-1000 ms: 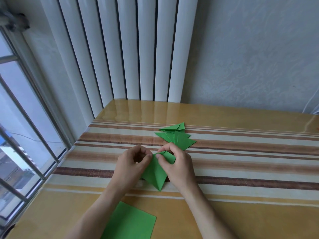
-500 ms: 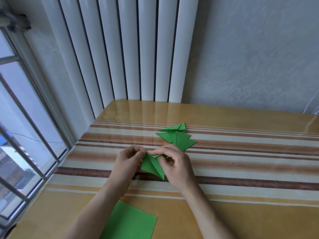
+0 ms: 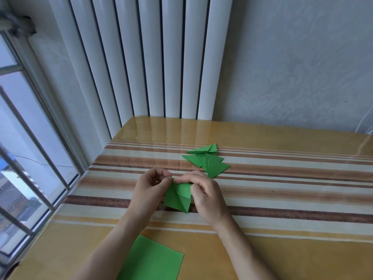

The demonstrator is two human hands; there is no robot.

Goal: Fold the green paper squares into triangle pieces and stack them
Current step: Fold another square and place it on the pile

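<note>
Both hands work one green paper piece mid-table: left hand pinches its top corner, right hand curls over a rolled flap. Creased, pointed downward. Folded triangles lie toward the far edge, flat green squares at the near edge.

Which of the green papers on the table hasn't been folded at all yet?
The flat green square at the near edge, by the left forearm. The piece between both hands is creased, and the pile beyond is already triangles.
</note>
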